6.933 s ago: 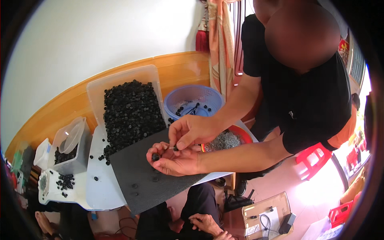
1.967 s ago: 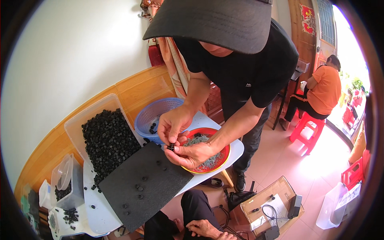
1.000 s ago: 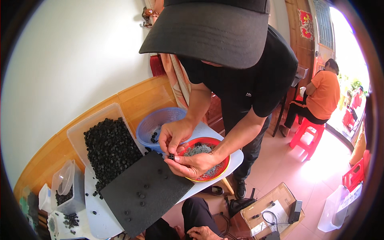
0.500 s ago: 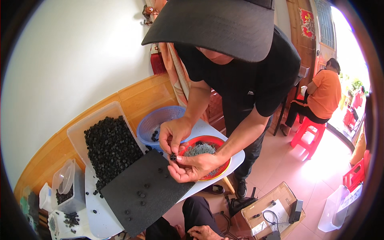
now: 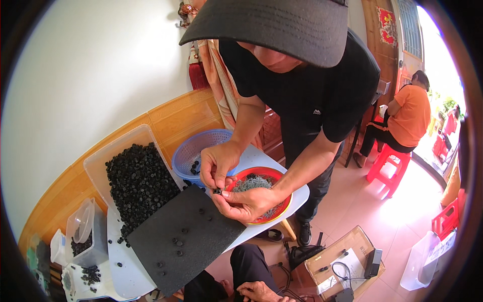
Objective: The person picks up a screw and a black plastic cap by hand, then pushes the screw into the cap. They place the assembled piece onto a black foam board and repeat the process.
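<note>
My right hand [image 5: 261, 291] rests at the lower edge beside my dark-trousered leg [image 5: 254, 264]. Its fingers lie loosely apart, with nothing seen in them. My left hand does not show. Across the table stands a co-worker in a black cap and black shirt. The co-worker's two hands pinch a small black ring-shaped part [image 5: 217, 191] beside a red bowl [image 5: 285, 177] that holds a tangle of grey wiry bits. Below those hands lies a black mat [image 5: 201, 241] with several loose black parts on it.
A clear bin [image 5: 95, 168] heaped with black parts stands left, next to a blue basket [image 5: 193, 146]. Further left is a smaller clear box [image 5: 90, 256]. A cardboard box [image 5: 327, 256] with cables is on the floor. Another person sits on a red stool [image 5: 395, 168] near the doorway.
The co-worker's hands have shifted slightly and turned the black part between the fingers. My right hand stays where it was. The whole view has moved a little.
</note>
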Demonstrator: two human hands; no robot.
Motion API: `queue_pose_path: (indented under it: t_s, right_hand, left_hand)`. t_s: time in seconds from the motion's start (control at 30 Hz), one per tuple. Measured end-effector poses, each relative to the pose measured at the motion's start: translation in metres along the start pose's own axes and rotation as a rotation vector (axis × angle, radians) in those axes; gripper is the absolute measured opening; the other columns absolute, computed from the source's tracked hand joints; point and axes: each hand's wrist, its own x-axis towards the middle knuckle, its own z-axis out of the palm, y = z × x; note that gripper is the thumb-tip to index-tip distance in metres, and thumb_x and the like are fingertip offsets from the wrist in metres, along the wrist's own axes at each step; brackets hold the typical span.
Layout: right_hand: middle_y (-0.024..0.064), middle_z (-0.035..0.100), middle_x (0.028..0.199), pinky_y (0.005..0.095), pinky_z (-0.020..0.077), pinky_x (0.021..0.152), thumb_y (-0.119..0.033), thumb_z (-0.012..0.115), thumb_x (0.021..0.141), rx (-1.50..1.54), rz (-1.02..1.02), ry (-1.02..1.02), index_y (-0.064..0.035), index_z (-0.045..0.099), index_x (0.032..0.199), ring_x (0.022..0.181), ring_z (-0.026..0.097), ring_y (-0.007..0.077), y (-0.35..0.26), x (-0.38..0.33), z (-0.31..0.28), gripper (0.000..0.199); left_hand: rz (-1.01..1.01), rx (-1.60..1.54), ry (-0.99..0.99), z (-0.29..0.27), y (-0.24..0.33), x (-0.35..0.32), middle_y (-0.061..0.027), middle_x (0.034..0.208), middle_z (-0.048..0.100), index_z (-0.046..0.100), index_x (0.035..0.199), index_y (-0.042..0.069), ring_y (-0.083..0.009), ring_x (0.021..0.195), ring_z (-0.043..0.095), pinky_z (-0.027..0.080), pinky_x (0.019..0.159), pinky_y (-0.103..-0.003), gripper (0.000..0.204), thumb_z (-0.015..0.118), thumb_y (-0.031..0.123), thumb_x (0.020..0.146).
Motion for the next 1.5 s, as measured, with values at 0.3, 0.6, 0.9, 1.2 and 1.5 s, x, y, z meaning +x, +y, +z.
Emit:
queue_pose_path:
  t_s: [0.3, 0.6, 0.9, 1.2, 1.5]
  right_hand:
    - [0.0063, 0.067, 0.069, 0.0248, 0.0515, 0.052, -0.015, 0.057, 0.096, -0.002, -0.012, -0.004, -0.0017, 0.068, 0.103, 0.056, 0.063, 0.0114, 0.005, 0.001, 0.0, 0.019]
    - [0.0064, 0.066, 0.067, 0.0251, 0.0512, 0.051, -0.015, 0.057, 0.095, -0.027, -0.018, 0.002, -0.0022, 0.068, 0.103, 0.055, 0.063, 0.0116, 0.004, 0.001, 0.0, 0.019]
    - [0.0068, 0.066, 0.067, 0.025, 0.0519, 0.051, -0.014, 0.057, 0.095, -0.02, -0.031, 0.007, -0.0017, 0.068, 0.102, 0.056, 0.063, 0.0118, 0.003, 0.0, 0.001, 0.018]
    - [0.0066, 0.066, 0.066, 0.0251, 0.0514, 0.051, -0.014, 0.057, 0.095, -0.003, -0.028, 0.013, -0.0018, 0.069, 0.101, 0.054, 0.062, 0.0116, 0.009, 0.002, 0.001, 0.017]
    - [0.0055, 0.066, 0.065, 0.0253, 0.0508, 0.05, -0.014, 0.058, 0.094, -0.002, -0.027, 0.009, -0.003, 0.069, 0.101, 0.053, 0.061, 0.0111, 0.004, 0.001, 0.001, 0.017]
  left_hand:
    - [-0.002, -0.001, 0.018, 0.003, -0.001, 0.0, -0.008, 0.092, 0.054, 0.061, 0.088, 0.009, -0.0269, 0.094, 0.049, 0.036, 0.089, -0.047, 0.024, 0.057, 0.032, 0.083]
    - [0.006, 0.034, -0.02, -0.004, 0.001, 0.002, -0.0078, 0.092, 0.056, 0.062, 0.088, 0.01, -0.0264, 0.094, 0.05, 0.036, 0.089, -0.048, 0.026, 0.057, 0.035, 0.084]
    - [0.003, 0.009, -0.009, 0.003, 0.0, 0.001, -0.0078, 0.092, 0.055, 0.063, 0.088, 0.009, -0.0269, 0.094, 0.049, 0.036, 0.089, -0.049, 0.027, 0.058, 0.036, 0.083]
    - [0.013, 0.003, -0.019, -0.002, 0.0, 0.002, -0.0079, 0.093, 0.055, 0.062, 0.087, 0.009, -0.0271, 0.094, 0.049, 0.035, 0.089, -0.049, 0.027, 0.058, 0.035, 0.084]
    - [0.003, -0.01, -0.024, -0.002, 0.001, 0.002, -0.0081, 0.093, 0.054, 0.061, 0.087, 0.009, -0.0272, 0.094, 0.049, 0.035, 0.089, -0.049, 0.025, 0.057, 0.033, 0.084]
